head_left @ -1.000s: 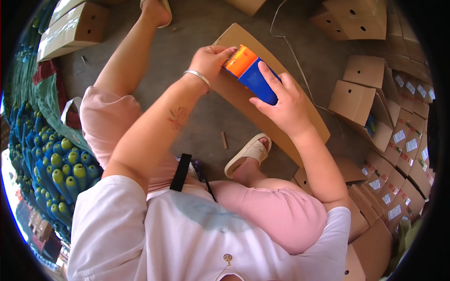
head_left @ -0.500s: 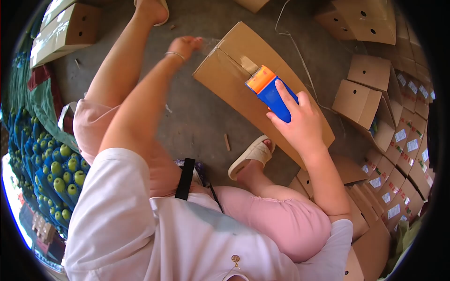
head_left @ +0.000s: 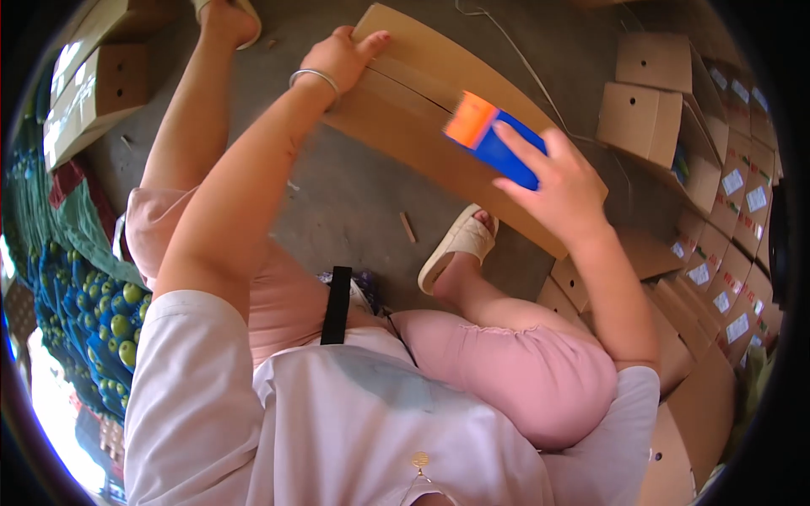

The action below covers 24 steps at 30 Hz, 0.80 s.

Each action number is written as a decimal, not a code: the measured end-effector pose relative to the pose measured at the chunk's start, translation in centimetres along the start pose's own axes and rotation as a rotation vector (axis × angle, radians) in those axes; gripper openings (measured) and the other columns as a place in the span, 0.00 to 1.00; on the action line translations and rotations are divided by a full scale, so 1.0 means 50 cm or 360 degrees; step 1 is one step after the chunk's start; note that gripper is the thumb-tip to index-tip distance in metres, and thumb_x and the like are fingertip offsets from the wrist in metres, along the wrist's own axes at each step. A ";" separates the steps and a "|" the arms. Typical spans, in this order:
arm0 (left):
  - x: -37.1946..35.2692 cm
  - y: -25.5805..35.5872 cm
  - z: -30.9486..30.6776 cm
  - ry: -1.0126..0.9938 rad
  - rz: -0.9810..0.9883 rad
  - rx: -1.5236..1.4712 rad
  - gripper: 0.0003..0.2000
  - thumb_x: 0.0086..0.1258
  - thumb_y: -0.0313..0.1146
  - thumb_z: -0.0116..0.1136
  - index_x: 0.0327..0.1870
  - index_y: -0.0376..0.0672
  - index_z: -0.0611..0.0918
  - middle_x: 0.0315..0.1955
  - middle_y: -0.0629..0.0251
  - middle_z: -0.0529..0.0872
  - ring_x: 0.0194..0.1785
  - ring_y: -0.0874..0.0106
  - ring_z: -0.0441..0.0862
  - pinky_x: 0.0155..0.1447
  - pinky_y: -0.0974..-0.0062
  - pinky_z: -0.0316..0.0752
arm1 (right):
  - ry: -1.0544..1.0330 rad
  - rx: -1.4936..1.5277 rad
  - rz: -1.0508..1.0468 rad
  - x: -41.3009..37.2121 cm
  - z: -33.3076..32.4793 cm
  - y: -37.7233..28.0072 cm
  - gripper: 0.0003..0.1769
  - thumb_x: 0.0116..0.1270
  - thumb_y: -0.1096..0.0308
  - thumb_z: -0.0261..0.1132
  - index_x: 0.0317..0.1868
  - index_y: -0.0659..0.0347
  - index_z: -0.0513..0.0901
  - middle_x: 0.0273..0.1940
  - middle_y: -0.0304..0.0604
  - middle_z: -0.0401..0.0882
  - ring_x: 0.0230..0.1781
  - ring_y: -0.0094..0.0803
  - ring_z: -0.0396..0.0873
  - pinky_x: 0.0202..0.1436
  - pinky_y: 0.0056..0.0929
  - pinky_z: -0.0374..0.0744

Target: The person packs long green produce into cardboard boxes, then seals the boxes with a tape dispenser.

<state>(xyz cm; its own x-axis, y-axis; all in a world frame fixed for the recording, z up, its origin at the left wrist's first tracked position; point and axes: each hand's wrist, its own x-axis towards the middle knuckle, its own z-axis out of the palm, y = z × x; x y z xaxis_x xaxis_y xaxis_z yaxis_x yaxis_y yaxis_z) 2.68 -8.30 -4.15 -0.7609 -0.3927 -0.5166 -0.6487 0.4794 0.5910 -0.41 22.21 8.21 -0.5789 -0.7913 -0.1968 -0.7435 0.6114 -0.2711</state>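
A long brown cardboard box (head_left: 413, 139) lies across the upper middle, with a seam running lengthwise along its face. At the box's left end, my left hand (head_left: 339, 67) is closed on the edge, thumb over the top face and some fingers hidden beneath. My right hand (head_left: 561, 185) grips a blue and orange tape dispenser (head_left: 510, 150), index finger stretched along its blue body. The dispenser's orange head overlaps the seam in this view and is slightly blurred.
Open cartons (head_left: 641, 122) stand at the right, beside stacked labelled boxes (head_left: 734, 244). Green apples (head_left: 121, 326) in blue netting are heaped at the left, near a white carton (head_left: 76, 110). A pale strap (head_left: 523, 59) trails over the floor behind the box.
My left hand has moved up and come onto the box's end, where it now grips. The box appears farther up and left; the dispenser has turned slightly and is off the box's end.
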 end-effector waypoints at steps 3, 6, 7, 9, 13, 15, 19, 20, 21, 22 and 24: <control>0.014 -0.015 0.006 0.0059 0.0077 0.0056 0.42 0.64 0.68 0.49 0.65 0.35 0.71 0.53 0.45 0.81 0.59 0.54 0.78 0.63 0.63 0.70 | -0.0256 -0.0248 0.0286 -0.158 -0.021 0.112 0.41 0.47 0.56 0.77 0.65 0.32 0.74 0.40 0.43 0.71 0.39 0.41 0.78 0.41 0.39 0.81; 0.011 -0.016 0.012 0.0184 0.0106 0.0068 0.41 0.65 0.67 0.48 0.64 0.35 0.71 0.54 0.45 0.81 0.59 0.53 0.78 0.63 0.64 0.70 | -0.0304 -0.0333 0.0438 -0.324 -0.020 0.233 0.42 0.44 0.59 0.78 0.64 0.32 0.74 0.41 0.42 0.71 0.42 0.41 0.78 0.44 0.38 0.80; 0.033 -0.046 0.014 0.0183 0.0144 0.0081 0.41 0.65 0.67 0.49 0.64 0.35 0.71 0.54 0.44 0.80 0.60 0.52 0.77 0.64 0.64 0.69 | -0.0308 -0.0343 0.0480 -0.361 -0.017 0.248 0.43 0.43 0.61 0.78 0.65 0.32 0.74 0.40 0.42 0.70 0.43 0.41 0.77 0.45 0.38 0.80; 0.050 -0.053 0.019 0.0145 0.0229 0.0109 0.41 0.65 0.67 0.49 0.64 0.35 0.71 0.55 0.44 0.80 0.61 0.52 0.76 0.64 0.64 0.68 | -0.0269 -0.0237 0.0539 -0.354 -0.019 0.226 0.43 0.44 0.62 0.78 0.65 0.32 0.73 0.41 0.43 0.70 0.43 0.42 0.76 0.46 0.38 0.78; 0.035 -0.036 0.005 0.0170 0.0147 0.0171 0.41 0.66 0.66 0.49 0.65 0.33 0.70 0.58 0.42 0.77 0.64 0.52 0.73 0.67 0.65 0.65 | -0.0237 -0.0155 0.0503 -0.397 0.000 0.275 0.43 0.45 0.63 0.77 0.65 0.32 0.73 0.42 0.43 0.70 0.43 0.42 0.74 0.47 0.39 0.77; 0.046 -0.057 0.009 0.0252 0.0152 0.0180 0.41 0.66 0.65 0.49 0.66 0.32 0.69 0.58 0.41 0.77 0.65 0.52 0.72 0.68 0.65 0.64 | -0.0234 -0.0125 0.0576 -0.430 0.005 0.304 0.43 0.46 0.64 0.77 0.65 0.32 0.73 0.42 0.43 0.70 0.43 0.42 0.74 0.47 0.39 0.77; 0.039 -0.053 0.009 0.0316 0.0166 0.0256 0.39 0.67 0.63 0.50 0.65 0.33 0.69 0.59 0.45 0.77 0.65 0.52 0.71 0.68 0.65 0.64 | -0.0280 -0.0170 0.0646 -0.473 0.006 0.338 0.42 0.48 0.63 0.76 0.66 0.31 0.72 0.43 0.43 0.70 0.44 0.43 0.74 0.48 0.39 0.77; 0.031 -0.034 0.007 0.0300 0.0129 0.0299 0.37 0.68 0.61 0.50 0.66 0.35 0.69 0.61 0.46 0.76 0.67 0.52 0.70 0.69 0.64 0.63 | -0.0291 -0.0194 0.0619 -0.477 0.010 0.343 0.42 0.49 0.63 0.75 0.67 0.31 0.71 0.42 0.43 0.69 0.44 0.43 0.75 0.49 0.40 0.78; 0.038 -0.036 0.017 0.0289 0.0148 0.0305 0.37 0.68 0.61 0.50 0.66 0.35 0.69 0.61 0.46 0.76 0.67 0.52 0.70 0.69 0.64 0.63 | -0.0286 -0.0191 0.0641 -0.476 0.015 0.346 0.42 0.49 0.63 0.75 0.67 0.31 0.71 0.42 0.43 0.69 0.44 0.43 0.75 0.49 0.40 0.78; 0.048 -0.046 0.028 0.0580 0.0642 0.0582 0.34 0.70 0.58 0.50 0.67 0.38 0.68 0.63 0.49 0.73 0.69 0.53 0.67 0.70 0.60 0.61 | -0.0268 -0.0223 0.0601 -0.469 0.021 0.351 0.42 0.49 0.63 0.75 0.67 0.31 0.71 0.42 0.43 0.69 0.43 0.43 0.75 0.49 0.40 0.78; 0.047 -0.018 0.056 0.0895 0.1240 0.0946 0.29 0.72 0.52 0.48 0.69 0.46 0.66 0.67 0.54 0.69 0.73 0.57 0.61 0.73 0.56 0.55 | -0.0253 -0.0263 0.0572 -0.467 0.031 0.357 0.41 0.50 0.63 0.75 0.67 0.31 0.71 0.42 0.44 0.69 0.43 0.43 0.75 0.48 0.40 0.78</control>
<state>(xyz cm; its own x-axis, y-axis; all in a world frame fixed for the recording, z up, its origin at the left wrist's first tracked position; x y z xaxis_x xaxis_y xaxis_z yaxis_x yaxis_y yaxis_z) 1.50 -7.47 -7.63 -0.9510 -0.0489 0.3052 0.0019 0.9864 0.1641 0.35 51.58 6.48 -0.7620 -0.5113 -0.3974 -0.5547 0.8320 -0.0068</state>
